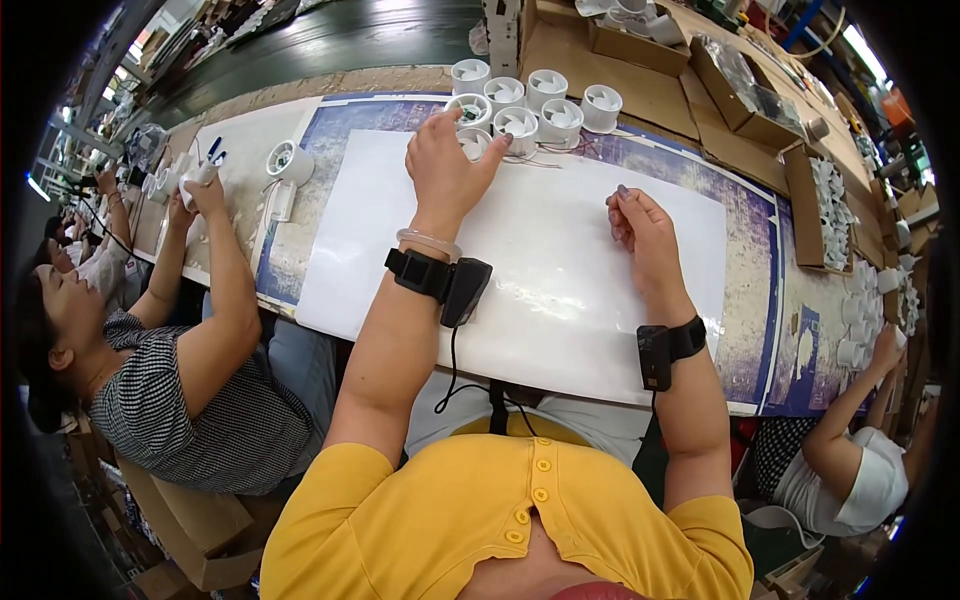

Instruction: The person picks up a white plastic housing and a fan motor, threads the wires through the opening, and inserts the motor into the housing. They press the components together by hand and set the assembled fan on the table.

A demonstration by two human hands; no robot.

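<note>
Several white round fan housings (561, 120) with bladed wheels inside stand grouped at the far side of the table, thin wires trailing from some. My left hand (445, 170) reaches over the near left of this group with thumb and fingers spread. Its fingertips are at the rim of a housing with a green circuit board (468, 110), and another fan housing (473, 144) shows between thumb and fingers; firm contact cannot be made out. Over the white sheet (530, 300), my right hand (645, 232) hovers with its fingers curled in and nothing visible in them.
On the left stands another white housing (290, 163) beside a small white block (283, 202). A co-worker (200, 380) handles a white part there. Cardboard boxes (740, 90) line the far right, one holding white fan wheels (832, 215). Another person (850, 460) works at right.
</note>
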